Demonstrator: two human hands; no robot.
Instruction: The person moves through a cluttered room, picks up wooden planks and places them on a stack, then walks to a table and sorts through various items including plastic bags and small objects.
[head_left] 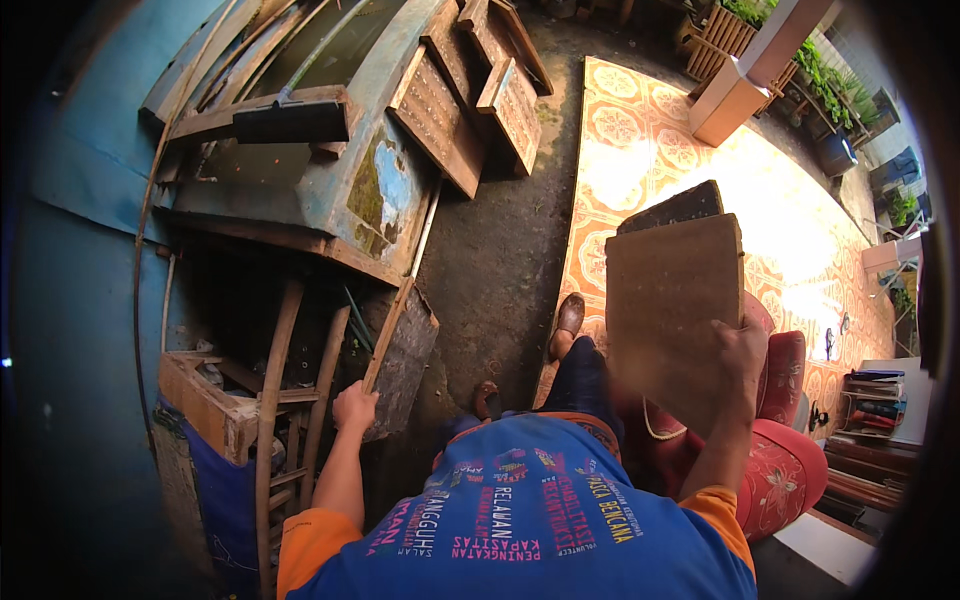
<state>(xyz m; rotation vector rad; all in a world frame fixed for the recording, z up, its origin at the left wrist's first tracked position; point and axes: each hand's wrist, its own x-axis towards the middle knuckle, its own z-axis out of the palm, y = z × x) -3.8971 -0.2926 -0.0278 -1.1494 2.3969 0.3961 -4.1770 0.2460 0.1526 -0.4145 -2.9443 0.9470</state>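
Note:
My left hand is closed around the pale wooden edge of a dark, weathered board, which hangs tilted beside the blue tank. To the right, my right hand grips a flat brown board by its right edge, with the board raised in front of me. Behind its top edge shows a darker board; whether the same hand holds it too, I cannot tell. The fingers behind the brown board are hidden.
A blue tank with water stands at left, with studded wooden boards leaning at its far side. Poles and a wooden crate lie below. A red patterned chair is close at right, and the orange tiled floor forms a raised edge.

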